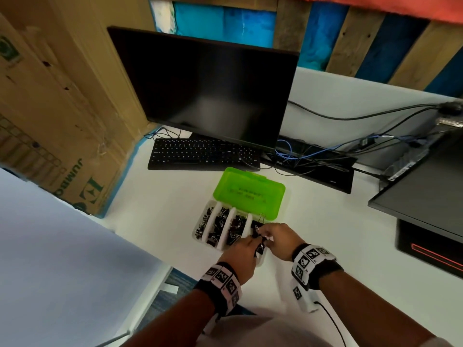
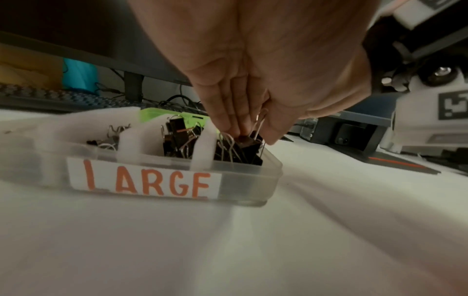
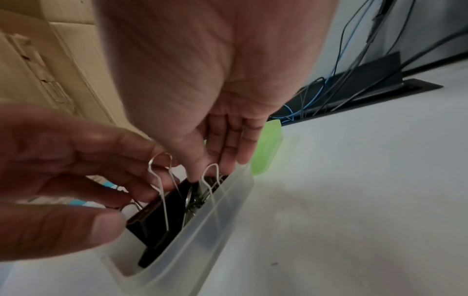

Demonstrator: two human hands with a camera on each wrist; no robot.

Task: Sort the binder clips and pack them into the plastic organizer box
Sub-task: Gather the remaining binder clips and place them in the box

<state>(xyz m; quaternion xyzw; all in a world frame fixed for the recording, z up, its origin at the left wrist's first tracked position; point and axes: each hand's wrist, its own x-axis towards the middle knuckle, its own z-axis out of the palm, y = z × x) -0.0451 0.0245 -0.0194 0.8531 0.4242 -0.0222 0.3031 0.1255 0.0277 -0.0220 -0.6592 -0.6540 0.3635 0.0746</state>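
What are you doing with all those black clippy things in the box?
A person is packing binder clips into a clear organizer box with its green lid open. Both hands are at the rightmost compartment: the left hand and right hand are tucking large black clips in. The other compartments already hold clips.

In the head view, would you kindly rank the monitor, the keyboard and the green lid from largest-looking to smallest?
1. Monitor
2. Keyboard
3. Green lid

The lid lies nearer the camera than the other two and still looks smallest, so the order seems safe.
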